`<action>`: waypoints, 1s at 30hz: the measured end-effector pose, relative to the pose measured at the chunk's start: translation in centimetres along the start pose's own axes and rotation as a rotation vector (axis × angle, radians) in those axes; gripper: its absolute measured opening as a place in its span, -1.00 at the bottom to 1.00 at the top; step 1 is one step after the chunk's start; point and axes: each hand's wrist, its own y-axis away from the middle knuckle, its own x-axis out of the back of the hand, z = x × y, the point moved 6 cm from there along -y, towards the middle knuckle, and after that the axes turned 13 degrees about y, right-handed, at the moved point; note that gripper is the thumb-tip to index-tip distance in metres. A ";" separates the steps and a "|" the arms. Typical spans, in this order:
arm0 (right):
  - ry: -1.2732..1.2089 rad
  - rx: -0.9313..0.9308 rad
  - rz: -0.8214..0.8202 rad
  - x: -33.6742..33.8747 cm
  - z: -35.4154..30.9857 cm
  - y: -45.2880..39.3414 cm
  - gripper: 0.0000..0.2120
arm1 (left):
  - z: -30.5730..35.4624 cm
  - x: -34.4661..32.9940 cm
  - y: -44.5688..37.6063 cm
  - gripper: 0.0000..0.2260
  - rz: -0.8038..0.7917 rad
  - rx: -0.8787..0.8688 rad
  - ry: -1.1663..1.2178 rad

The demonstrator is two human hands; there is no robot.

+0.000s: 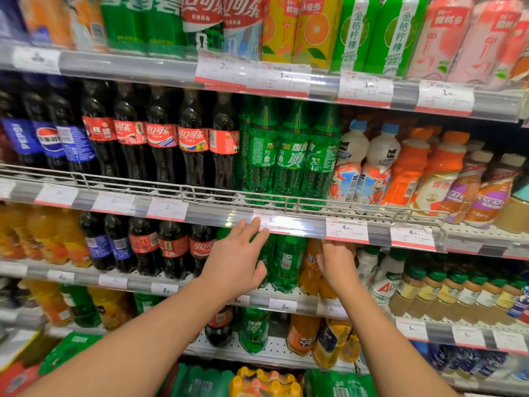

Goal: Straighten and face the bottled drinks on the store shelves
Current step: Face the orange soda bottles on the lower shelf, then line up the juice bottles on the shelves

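Green bottles (287, 262) at frame centre could topple if the spread left hand (239, 260) bumps them; right hand's (336, 260) grip is unclear.

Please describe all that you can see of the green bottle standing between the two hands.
The green bottle is clear green plastic with a green label turned to show small print and a barcode. It stands upright on the third shelf down, its cap hidden behind the price rail. An orange bottle stands close at its right. Neither hand visibly touches it.
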 end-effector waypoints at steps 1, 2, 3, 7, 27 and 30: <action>0.066 0.069 0.072 -0.1 0.0 0.5 -0.78 | 0.1 0.1 0.0 -0.38 0.005 -0.003 0.011; 0.053 0.108 0.138 -0.1 0.1 1.3 -0.73 | 0.1 0.1 0.0 -0.38 0.008 -0.006 0.022; 0.016 0.141 0.201 -0.4 0.3 2.1 -0.63 | 0.1 0.1 0.0 -0.38 0.006 -0.008 0.028; -0.053 0.250 0.303 -0.8 0.2 5.1 -0.49 | 0.2 0.0 0.2 -0.37 -0.010 -0.008 0.023; -0.227 0.577 -0.454 6.0 -18.5 20.0 -0.53 | -9.7 14.3 16.9 -0.51 -0.560 0.241 0.220; -0.412 0.588 -0.424 7.4 -23.8 23.5 -0.66 | -14.4 16.7 22.6 -0.50 -0.509 0.342 0.356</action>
